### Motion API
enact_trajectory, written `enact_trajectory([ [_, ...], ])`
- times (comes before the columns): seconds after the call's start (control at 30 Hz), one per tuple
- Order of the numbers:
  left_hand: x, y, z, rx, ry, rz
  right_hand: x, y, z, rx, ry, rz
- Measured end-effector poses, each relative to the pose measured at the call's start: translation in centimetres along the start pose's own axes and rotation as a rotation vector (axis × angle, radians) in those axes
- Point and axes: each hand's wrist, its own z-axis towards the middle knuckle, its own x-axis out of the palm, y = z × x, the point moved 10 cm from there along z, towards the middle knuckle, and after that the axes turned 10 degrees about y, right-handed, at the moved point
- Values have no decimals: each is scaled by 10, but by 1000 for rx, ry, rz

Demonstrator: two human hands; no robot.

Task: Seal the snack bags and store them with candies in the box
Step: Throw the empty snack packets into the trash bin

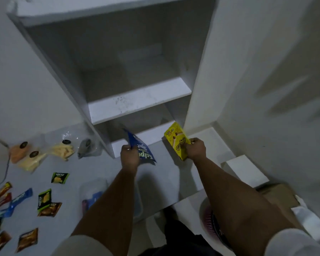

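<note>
My left hand (pixel 129 156) grips a blue snack bag (pixel 141 148) by its left edge, in front of the lowest shelf opening. My right hand (pixel 195 148) holds a yellow snack box (pixel 175 138) at its lower end, just to the right. A clear plastic box (pixel 92 191) with blue items inside lies on the white table (pixel 78 169) under my left forearm. Several small candy packets, green (pixel 60 177), brown (pixel 49 209) and blue (pixel 20 199), are scattered at the left. Clear bags of chips (pixel 62 149) lie further back on the table.
A white shelf unit (pixel 137 100) with bare shelves stands straight ahead, and a white wall is on the right. A cardboard box (pixel 277 194) and a pink round object (pixel 211 218) sit low on the right beside the table edge.
</note>
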Motion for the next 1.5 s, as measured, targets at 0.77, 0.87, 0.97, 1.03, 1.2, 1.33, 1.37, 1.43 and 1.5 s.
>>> enact_trajectory([
  [0.77, 259, 29, -258, 18, 879, 239, -234, -240, -257, 237, -540, 293],
  [0.87, 307, 57, -275, 1, 946, 346, -254, -291, -274, 317, -584, 340],
  [0.97, 353, 91, -284, -38, 993, 443, -270, -340, -283, 402, -595, 376],
  [1.03, 379, 119, -285, -70, 1003, 520, -276, -374, -283, 472, -578, 393],
  [1.2, 433, 200, -265, -153, 973, 744, -278, -459, -254, 657, -488, 428],
  [1.33, 464, 236, -262, -231, 926, 788, -272, -492, -209, 689, -375, 424],
  [1.37, 475, 248, -258, -251, 909, 792, -271, -502, -192, 694, -333, 412],
  [1.43, 496, 266, -249, -301, 889, 790, -265, -519, -155, 690, -251, 385],
  [1.5, 507, 284, -240, -372, 873, 800, -259, -524, -125, 680, -161, 358],
])
